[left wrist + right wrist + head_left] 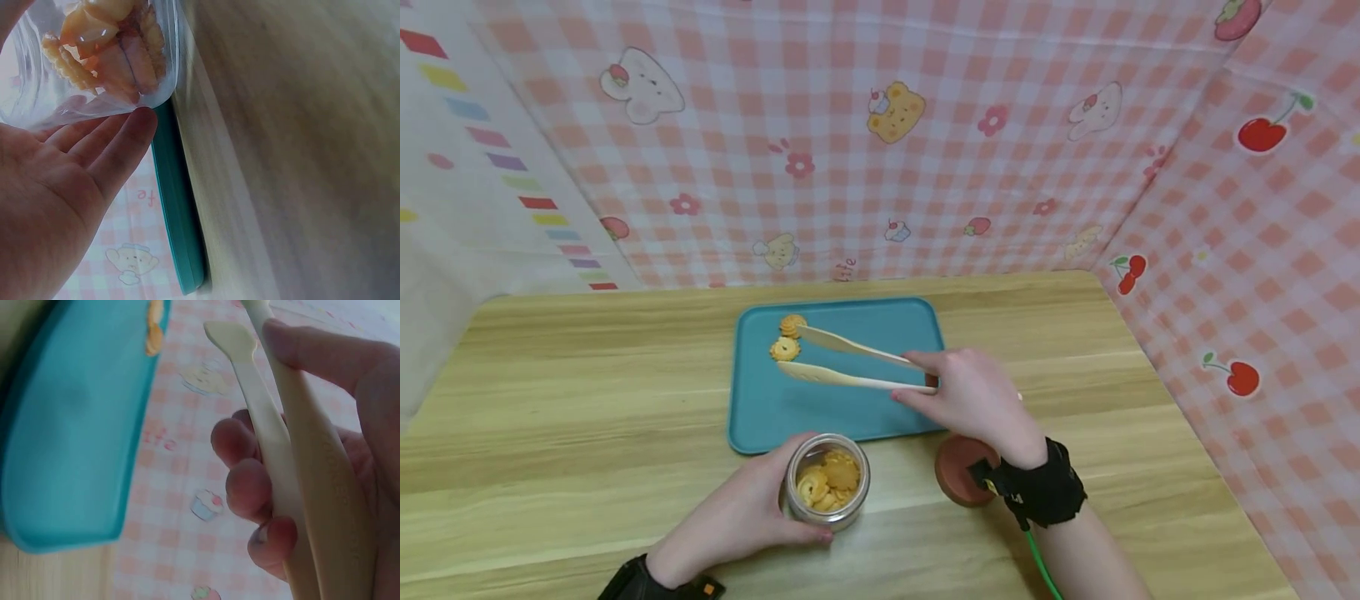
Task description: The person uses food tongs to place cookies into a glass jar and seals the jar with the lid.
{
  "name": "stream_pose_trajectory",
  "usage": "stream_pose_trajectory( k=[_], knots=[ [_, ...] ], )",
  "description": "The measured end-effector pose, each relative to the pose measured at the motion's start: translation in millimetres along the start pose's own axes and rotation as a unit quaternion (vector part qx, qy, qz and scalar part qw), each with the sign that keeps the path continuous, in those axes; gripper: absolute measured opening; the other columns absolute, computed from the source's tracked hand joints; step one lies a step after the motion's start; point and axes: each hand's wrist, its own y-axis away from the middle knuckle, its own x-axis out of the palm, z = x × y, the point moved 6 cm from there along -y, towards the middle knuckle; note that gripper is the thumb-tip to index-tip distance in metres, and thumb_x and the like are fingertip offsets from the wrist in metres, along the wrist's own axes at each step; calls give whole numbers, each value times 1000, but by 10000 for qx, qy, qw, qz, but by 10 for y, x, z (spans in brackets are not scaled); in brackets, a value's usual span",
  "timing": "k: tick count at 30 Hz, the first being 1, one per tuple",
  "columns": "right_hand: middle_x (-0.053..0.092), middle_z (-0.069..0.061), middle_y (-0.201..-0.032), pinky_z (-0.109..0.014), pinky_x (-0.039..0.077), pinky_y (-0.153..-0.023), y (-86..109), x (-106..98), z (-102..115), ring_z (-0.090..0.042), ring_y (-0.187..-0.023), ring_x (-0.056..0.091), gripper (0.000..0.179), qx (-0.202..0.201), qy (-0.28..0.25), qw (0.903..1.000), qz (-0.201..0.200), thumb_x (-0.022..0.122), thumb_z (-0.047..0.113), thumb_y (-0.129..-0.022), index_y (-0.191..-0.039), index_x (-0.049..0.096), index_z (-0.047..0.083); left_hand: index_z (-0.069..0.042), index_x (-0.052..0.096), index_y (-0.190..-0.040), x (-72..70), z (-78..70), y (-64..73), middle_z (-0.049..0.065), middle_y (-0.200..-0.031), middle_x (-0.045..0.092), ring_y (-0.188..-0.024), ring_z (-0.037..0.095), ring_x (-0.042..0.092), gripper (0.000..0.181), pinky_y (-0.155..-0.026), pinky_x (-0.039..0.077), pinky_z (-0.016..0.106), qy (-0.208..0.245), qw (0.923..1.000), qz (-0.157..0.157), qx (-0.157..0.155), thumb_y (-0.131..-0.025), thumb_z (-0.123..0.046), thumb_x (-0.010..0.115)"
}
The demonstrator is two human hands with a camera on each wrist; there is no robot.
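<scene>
My left hand (756, 507) curls round a clear jar (847, 522) in front of the tray. Ruffled yellow cookies (829, 481) show through its uncovered mouth, and in the left wrist view they press against the clear wall. Cream-coloured tongs (842, 377) are in my right hand (979, 398), with thumb and fingers on the two arms. The tong tips stand apart over the left half of the blue tray (752, 421). One tip overlaps the upper cookies (792, 323) in the head view; another cookie (785, 349) lies just below them, between the tips.
A round reddish-brown lid (957, 477) lies on the wooden table (587, 400) to the right of the jar, partly under my right wrist in the head view. A pink checked cloth (835, 167) hangs behind the table and along its right side.
</scene>
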Motion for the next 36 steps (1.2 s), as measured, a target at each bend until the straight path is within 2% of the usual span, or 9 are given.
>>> stream_pose_trajectory(
  k=[6, 11, 16, 21, 28, 31, 36],
  knots=[
    [49, 9, -55, -21, 21, -48, -188, 81, 60, -5, -48, 39, 43, -192, 111, 9997, 107, 78, 48, -93, -125, 77, 19, -28, 50, -148, 1, -10, -4, -13, -138, 66, -125, 8, 64, 93, -110, 55, 38, -22, 10000, -9, 26, -70, -43, 98],
    [56, 7, -55, -22, 30, -46, -354, 140, 70, -5, -49, 47, 46, -129, 259, 9989, 377, 78, 49, -92, -127, 77, 18, -26, 50, -148, 12, -23, -5, -12, -138, 66, -126, 10, 64, 93, -110, 55, 39, -46, 9999, -21, 100, -70, -43, 97],
    [55, 3, -54, -23, 25, -46, -456, 206, 64, -9, -48, 44, 51, -23, 339, 9977, 581, 76, 50, -93, -132, 75, 17, -28, 49, -149, 12, 0, -3, -13, -140, 66, -128, 10, 64, 94, -111, 54, 40, -20, 10000, 1, 24, -70, -45, 97],
    [59, 2, -56, -23, 26, -46, -514, 253, 72, -9, -48, 46, 51, -12, 417, 9973, 612, 76, 51, -93, -133, 74, 18, -28, 49, -149, 6, 0, -5, -14, -139, 65, -127, 9, 63, 94, -111, 54, 40, -5, 10000, 24, 1, -70, -44, 97],
    [75, -1, -75, -23, 37, -48, -551, 289, 122, -11, -61, 59, 49, -124, 508, 9967, 618, 76, 51, -94, -131, 75, 19, -27, 49, -149, 11, 1, -3, -13, -140, 65, -127, 9, 63, 95, -111, 54, 40, 19, 10000, 49, -40, -70, -45, 97],
    [77, -2, -80, -23, 39, -49, -553, 297, 126, -12, -64, 62, 48, -146, 520, 9965, 641, 75, 51, -94, -130, 76, 20, -26, 48, -150, 14, 2, -5, -12, -141, 65, -128, 10, 63, 95, -111, 54, 41, 26, 9999, 68, -78, -70, -46, 97],
    [73, -1, -74, -23, 34, -48, -567, 308, 125, -11, -60, 57, 48, -136, 476, 9967, 647, 75, 50, -94, -132, 75, 19, -24, 49, -150, 15, -3, -6, -11, -141, 65, -129, 12, 63, 96, -112, 54, 43, 21, 9999, 55, -88, -70, -46, 97]
  ],
)
